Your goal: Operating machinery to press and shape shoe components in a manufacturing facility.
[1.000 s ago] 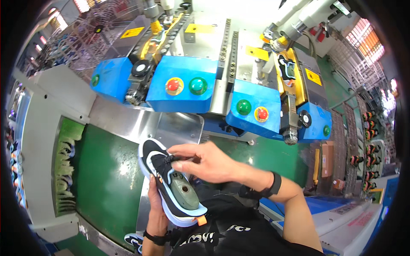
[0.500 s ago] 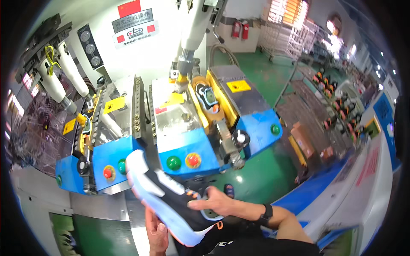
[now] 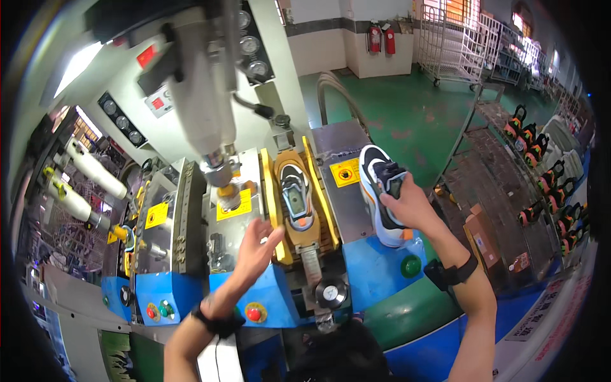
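My right hand (image 3: 410, 205) grips a black, white and pale blue sneaker (image 3: 384, 213) by its collar, over the metal cover at the right of the machine. Between two yellow side plates, another sneaker (image 3: 296, 202) sits sole down in a brown cradle (image 3: 280, 167), its opening facing up. Just left of that cradle, my left hand (image 3: 258, 247) is raised with fingers apart and nothing in it. A white press cylinder (image 3: 202, 105) with a metal tip hangs over the left cover, away from the cradled sneaker.
Red button (image 3: 254, 314) and green button (image 3: 411, 266) sit on the blue machine fronts. A second press station (image 3: 154, 254) stands at the left. On the right is a dark rack (image 3: 471, 169) with several black-and-orange shoes. Wire carts (image 3: 458, 48) stand farther back.
The held sneaker has moved from low in front of me up to the right cover, now in my right hand only. My left hand has let go and risen toward the cradle. The view has shifted.
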`<state>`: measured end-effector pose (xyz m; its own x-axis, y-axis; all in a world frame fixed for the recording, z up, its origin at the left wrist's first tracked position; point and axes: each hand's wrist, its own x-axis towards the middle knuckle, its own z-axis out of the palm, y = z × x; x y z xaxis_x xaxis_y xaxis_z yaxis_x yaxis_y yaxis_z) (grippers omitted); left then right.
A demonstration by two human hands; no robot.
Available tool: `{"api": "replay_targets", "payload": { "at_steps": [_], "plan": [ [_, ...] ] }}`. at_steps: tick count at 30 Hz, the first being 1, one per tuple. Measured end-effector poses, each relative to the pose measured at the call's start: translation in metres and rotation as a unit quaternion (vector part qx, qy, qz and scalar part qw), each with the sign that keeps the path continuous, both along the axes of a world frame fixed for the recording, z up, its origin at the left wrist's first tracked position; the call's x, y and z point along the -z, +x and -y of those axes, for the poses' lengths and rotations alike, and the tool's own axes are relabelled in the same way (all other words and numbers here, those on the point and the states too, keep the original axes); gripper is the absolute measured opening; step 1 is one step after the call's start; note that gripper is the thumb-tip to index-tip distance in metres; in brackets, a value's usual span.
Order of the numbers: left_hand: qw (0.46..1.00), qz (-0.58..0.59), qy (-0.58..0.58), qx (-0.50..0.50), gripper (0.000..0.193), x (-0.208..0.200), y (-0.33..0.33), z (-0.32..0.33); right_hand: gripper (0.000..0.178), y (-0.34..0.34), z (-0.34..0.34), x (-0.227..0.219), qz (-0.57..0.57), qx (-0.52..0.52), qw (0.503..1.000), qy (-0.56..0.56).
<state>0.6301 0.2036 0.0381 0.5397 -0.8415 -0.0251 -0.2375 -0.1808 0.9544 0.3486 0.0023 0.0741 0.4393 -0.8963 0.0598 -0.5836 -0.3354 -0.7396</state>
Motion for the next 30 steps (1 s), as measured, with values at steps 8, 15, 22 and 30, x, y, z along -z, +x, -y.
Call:
{"api": "replay_targets", "payload": {
  "at_steps": [8, 15, 22, 30],
  "plan": [
    [0.988, 0.088, 0.122, -0.037, 0.056, 0.110, 0.023, 0.157, 0.068, 0.004, 0.015, 0.030, 0.060, 0.012, 0.998, -0.012],
    [0.967, -0.180, 0.171, 0.062, 0.023, 0.002, 0.046, 0.166, 0.050, -0.008, -0.027, 0.000, 0.128, 0.094, 0.950, -0.269],
    [0.952, -0.302, -0.006, 0.056, 0.051, -0.056, 0.005, -0.093, 0.034, 0.029, -0.135, -0.012, 0.100, -0.205, 0.972, -0.050],
    [0.905, -0.315, 0.016, -0.286, 0.056, 0.031, -0.043, -0.414, 0.053, 0.124, -0.171, 0.083, -0.037, -0.122, 0.979, -0.161]
  ]
}}
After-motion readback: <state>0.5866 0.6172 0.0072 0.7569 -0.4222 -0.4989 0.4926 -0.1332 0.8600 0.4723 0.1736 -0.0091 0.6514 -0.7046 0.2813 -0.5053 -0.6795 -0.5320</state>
